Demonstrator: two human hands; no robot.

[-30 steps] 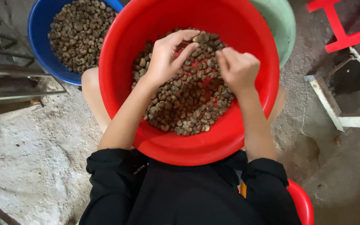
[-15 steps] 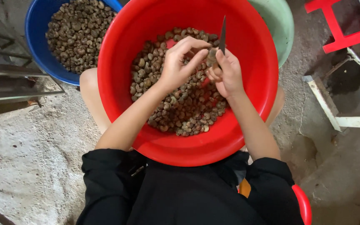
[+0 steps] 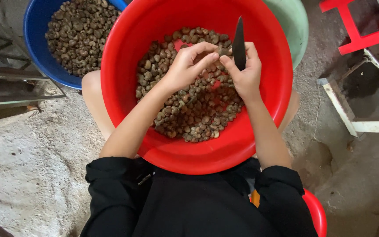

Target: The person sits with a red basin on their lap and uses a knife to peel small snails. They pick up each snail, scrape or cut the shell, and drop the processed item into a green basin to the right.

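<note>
Red plastic basin (image 3: 154, 145) sits on the person's lap, its bottom covered with a heap of brown nuts (image 3: 194, 109), cashew-like in shape, shells on as far as can be seen. Left hand (image 3: 185, 66) pinches one single nut (image 3: 221, 51) between thumb and fingertips, grip narrow, closed on it. Right hand (image 3: 244, 72) is wrapped around a knife handle, grip tight; the dark knife blade (image 3: 239, 41) sticks up out of the fist, tip pointing away from the person toward the far basin wall, long axis running near to far in the view, flat side just beside the held nut. Whether the edge touches the nut, cannot tell.

Progress, judged from the pile: plenty of nuts left in the red basin, bare red patches showing through mid-heap. A blue basin (image 3: 36, 52) at upper left holds more of the same nuts; processed or not, cannot tell. A pale green basin (image 3: 297, 30) peeks out behind, contents hidden. Rough concrete floor (image 3: 31, 153) all around.
</note>
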